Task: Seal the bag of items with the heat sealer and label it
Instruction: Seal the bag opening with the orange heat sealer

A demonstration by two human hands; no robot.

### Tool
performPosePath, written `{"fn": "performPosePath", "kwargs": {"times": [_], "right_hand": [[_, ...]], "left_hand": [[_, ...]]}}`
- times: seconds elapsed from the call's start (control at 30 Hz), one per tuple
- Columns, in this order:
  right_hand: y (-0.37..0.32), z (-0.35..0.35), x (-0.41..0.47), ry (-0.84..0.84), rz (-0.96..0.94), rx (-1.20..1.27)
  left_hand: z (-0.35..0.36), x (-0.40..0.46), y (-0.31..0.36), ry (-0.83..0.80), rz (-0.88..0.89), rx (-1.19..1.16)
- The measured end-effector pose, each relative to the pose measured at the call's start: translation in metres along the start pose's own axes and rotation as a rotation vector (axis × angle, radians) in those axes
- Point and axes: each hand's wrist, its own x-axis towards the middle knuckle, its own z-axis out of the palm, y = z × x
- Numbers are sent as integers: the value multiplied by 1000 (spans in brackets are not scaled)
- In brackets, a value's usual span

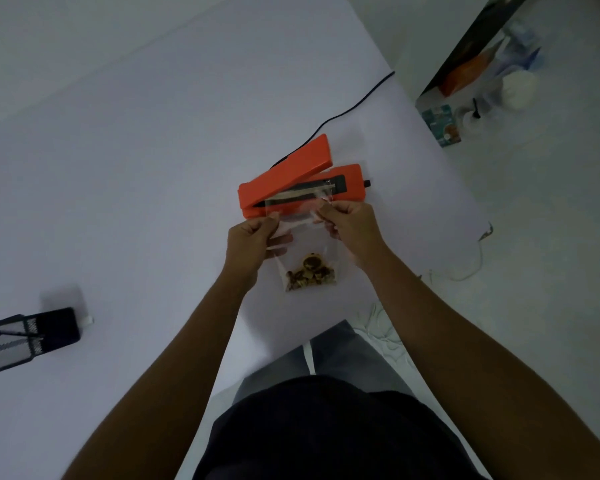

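Note:
A clear plastic bag (300,237) with small brown and gold items (310,273) at its bottom is held just above the white table (136,168). My left hand (248,242) pinches the bag's upper left edge, and my right hand (349,225) pinches its upper right edge. The bag's open top lies over the front of the orange heat sealer (291,183), whose lid is raised at an angle. The dark sealing strip shows under the bag's mouth.
The sealer's black cord (354,107) runs to the back right, off the table. A black mesh pen holder (25,341) with a blue pen lies at the left. Boxes and bottles (478,88) stand on the floor at the right. White cables (465,271) trail by the table's right edge.

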Motion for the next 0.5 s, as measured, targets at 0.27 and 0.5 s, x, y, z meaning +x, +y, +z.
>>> {"fn": "performPosePath", "kwargs": {"times": [0.27, 0.5], "right_hand": [[3, 5, 3, 50, -49, -59], [4, 9, 8, 73, -82, -81]], "left_hand": [[6, 4, 0, 10, -16, -16], [11, 7, -1, 66, 4, -27]]}}
